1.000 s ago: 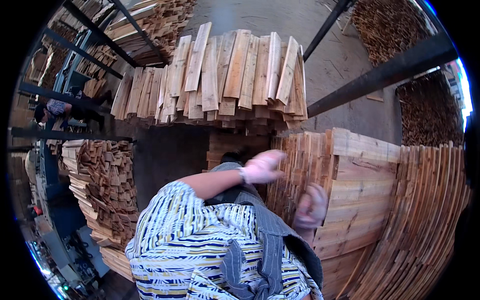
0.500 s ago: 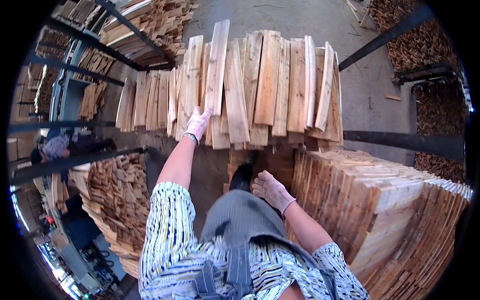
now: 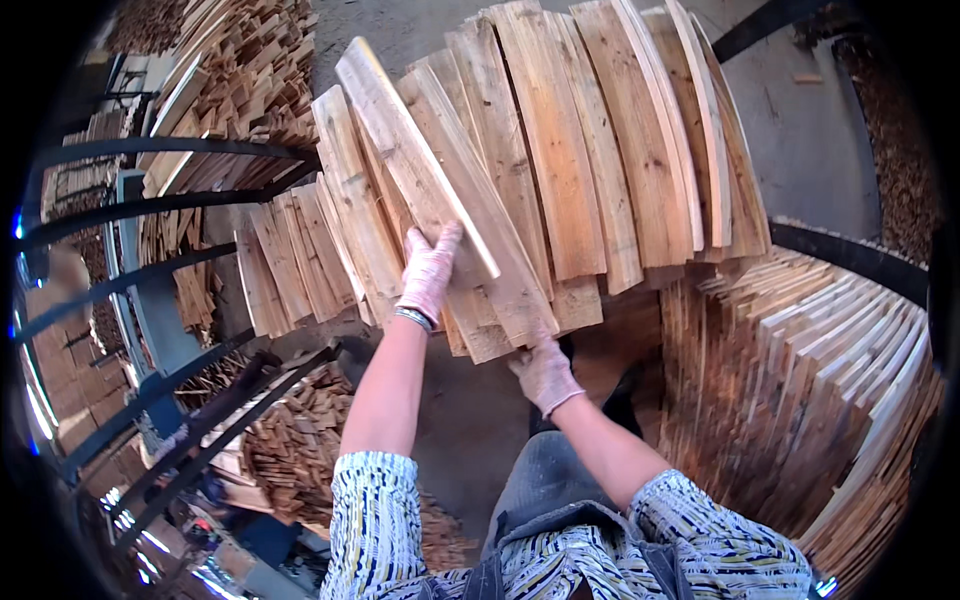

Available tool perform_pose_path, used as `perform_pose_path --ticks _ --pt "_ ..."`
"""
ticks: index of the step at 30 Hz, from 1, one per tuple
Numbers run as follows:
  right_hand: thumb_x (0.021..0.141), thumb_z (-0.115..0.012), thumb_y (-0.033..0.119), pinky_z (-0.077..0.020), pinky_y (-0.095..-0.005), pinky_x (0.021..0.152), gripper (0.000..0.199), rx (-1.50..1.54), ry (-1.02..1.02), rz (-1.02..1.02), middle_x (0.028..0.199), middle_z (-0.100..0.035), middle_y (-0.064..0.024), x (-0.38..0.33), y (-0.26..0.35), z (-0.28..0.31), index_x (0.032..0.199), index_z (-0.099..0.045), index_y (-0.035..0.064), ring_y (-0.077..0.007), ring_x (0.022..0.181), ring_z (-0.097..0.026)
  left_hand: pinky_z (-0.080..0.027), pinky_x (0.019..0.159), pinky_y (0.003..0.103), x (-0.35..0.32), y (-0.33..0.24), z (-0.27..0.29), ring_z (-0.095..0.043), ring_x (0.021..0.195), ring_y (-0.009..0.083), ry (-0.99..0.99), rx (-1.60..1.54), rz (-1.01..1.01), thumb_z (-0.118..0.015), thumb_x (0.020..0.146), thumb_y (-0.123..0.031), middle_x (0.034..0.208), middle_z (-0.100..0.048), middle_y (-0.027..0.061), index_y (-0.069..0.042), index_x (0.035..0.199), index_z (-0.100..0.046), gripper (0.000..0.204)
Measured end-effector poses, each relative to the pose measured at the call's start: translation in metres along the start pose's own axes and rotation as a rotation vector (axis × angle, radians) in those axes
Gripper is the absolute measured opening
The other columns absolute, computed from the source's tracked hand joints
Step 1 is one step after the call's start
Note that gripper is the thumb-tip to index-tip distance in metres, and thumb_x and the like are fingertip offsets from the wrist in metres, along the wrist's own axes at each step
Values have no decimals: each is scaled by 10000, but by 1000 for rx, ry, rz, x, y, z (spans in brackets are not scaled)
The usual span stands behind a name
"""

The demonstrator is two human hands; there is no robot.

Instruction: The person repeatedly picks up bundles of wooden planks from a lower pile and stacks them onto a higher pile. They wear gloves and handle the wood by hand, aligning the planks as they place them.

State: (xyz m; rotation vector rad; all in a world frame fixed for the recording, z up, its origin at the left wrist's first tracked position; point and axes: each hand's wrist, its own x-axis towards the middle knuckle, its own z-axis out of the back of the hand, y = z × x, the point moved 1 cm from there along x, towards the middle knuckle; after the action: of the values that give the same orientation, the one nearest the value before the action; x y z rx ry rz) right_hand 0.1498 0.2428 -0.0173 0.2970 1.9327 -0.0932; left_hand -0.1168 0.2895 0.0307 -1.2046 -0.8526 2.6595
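Planks fill the head view, the one I follow from afar: a broad row of pale boards (image 3: 555,150) lies side by side across the upper middle. On top, one loose board (image 3: 405,150) slants from upper left to lower right. The wearer's left hand (image 3: 430,275), in a pinkish glove, touches its lower left edge, thumb and fingers parted; I cannot tell whether it grips. The gloved right hand (image 3: 548,380), fingers partly curled, meets the near end of the neighbouring plank (image 3: 522,302); I cannot tell how firmly it holds. Below are patterned sleeves (image 3: 375,510) and a grey apron (image 3: 550,475). A tall wood stack (image 3: 745,370) stands at right, another pile (image 3: 310,440) at lower left, and dark metal bars (image 3: 850,260) flank the row.
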Motion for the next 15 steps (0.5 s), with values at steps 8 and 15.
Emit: perform_pose_path --ticks 8,15 --pt "958 -708 368 -374 -508 1132 524 248 82 6 1389 -554 -27 -53 32 -20 1407 -513 181 -237 1284 -512 -378 1148 403 -28 -37 -12 -479 1368 285 41 -455 50 -792 895 -386 1520 -464 184 -38 1626 -39 1105" --pt "1073 -423 515 -512 -404 984 517 -100 147 22 1363 -572 -55 -170 156 -18 1485 -426 202 -185 1217 -580 -440 1121 352 -11 -57 -66 -574 1236 217 403 -1177 43 -797 893 -381 1352 -627 107 -19 1412 -546 681"
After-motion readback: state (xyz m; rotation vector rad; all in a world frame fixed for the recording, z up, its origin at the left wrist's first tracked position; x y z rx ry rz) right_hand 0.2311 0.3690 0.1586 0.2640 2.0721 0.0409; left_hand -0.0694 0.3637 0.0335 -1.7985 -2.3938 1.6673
